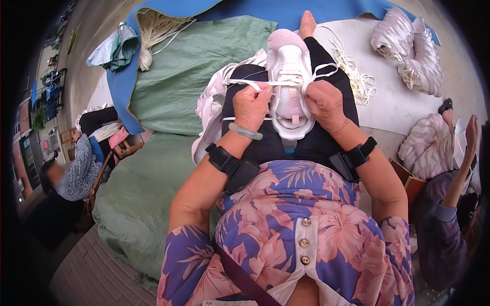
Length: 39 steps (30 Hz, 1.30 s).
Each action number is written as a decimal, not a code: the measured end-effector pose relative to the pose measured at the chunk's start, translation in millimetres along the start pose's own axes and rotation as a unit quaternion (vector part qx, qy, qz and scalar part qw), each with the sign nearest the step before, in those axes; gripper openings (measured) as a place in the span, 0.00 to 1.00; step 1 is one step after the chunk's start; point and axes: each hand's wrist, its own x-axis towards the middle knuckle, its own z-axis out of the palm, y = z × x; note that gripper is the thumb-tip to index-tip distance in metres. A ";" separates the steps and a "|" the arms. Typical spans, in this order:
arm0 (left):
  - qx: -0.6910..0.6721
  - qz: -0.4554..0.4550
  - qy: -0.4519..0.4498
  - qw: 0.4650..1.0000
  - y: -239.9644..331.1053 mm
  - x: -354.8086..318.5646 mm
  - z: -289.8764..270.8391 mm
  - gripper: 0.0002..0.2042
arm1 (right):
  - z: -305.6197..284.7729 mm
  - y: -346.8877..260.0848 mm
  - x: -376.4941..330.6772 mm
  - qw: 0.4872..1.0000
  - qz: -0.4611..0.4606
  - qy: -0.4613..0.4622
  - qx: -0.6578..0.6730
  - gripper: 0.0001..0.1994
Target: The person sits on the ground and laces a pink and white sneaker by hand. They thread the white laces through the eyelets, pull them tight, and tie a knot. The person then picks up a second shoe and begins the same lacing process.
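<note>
A pink and white sneaker (287, 45) rests between my thighs, its toe pointing away from me and its heel opening towards me. A white shoelace (284, 83) runs taut across its upper part, threaded through the lower eyelets. My left hand (252, 107) is closed at the shoe's left side, pinching the lace between thumb and forefinger. On the other side my right hand (325, 104) is closed against the shoe's edge, gripping lace, and a loose loop rises beyond its knuckles. Pink and white shoe uppers (208, 97) lie draped beside my left thigh.
Green woven sacks (178, 76) fill the left side. A bundle of cream laces (152, 33) hangs beyond, and loose laces (357, 76) lie right of my leg. Nested pink and white pieces (423, 64) lie far right. One person (81, 168) sits left, another (441, 224) right.
</note>
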 end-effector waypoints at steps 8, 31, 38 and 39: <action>-0.001 0.006 0.028 1.000 -4.2 12.6 9.7 0.07 | 4.2 0.8 4.5 0.996 0.080 -0.020 -0.043 0.07; 0.279 0.148 0.094 0.944 -6.4 29.4 23.0 0.15 | -15.7 0.5 1.0 0.969 0.049 -0.150 -0.191 0.17; 0.393 0.220 0.032 0.892 8.0 -5.2 4.1 0.19 | -23.5 -25.4 3.8 0.994 0.004 -0.076 -0.072 0.07; 0.379 0.306 0.026 0.873 8.2 -5.5 5.1 0.20 | -18.9 -28.7 5.0 0.995 0.015 -0.083 -0.046 0.06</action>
